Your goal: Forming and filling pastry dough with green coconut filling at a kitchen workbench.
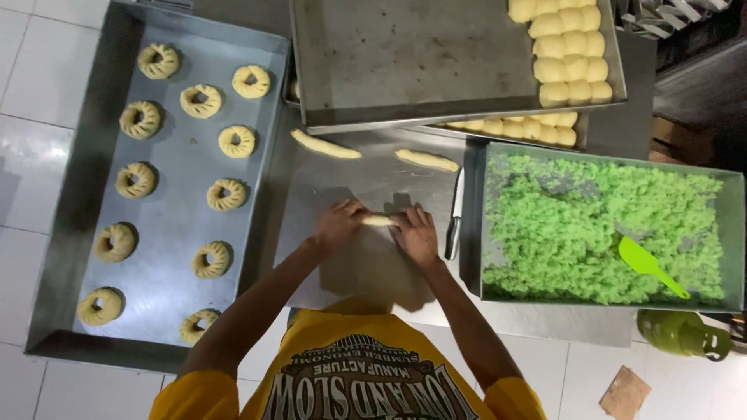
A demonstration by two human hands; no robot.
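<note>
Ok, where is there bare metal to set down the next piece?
Free: the left half of the top steel tray, beside its pale dough balls; the steel worktop between the two dough logs and both hands, left hand, right hand. Crowded: the left tray of dough rings, and the green-filling tray.

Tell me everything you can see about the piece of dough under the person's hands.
The dough piece is pale yellow, soft-looking and smooth, shaped as a short roll lying flat and crosswise on the steel worktop. Only its middle shows; both ends are covered by the left hand and the right hand, whose fingers press down on it from above. It lies nearer the person than two longer dough ropes, and left of a knife. Its full length cannot be told.
</note>
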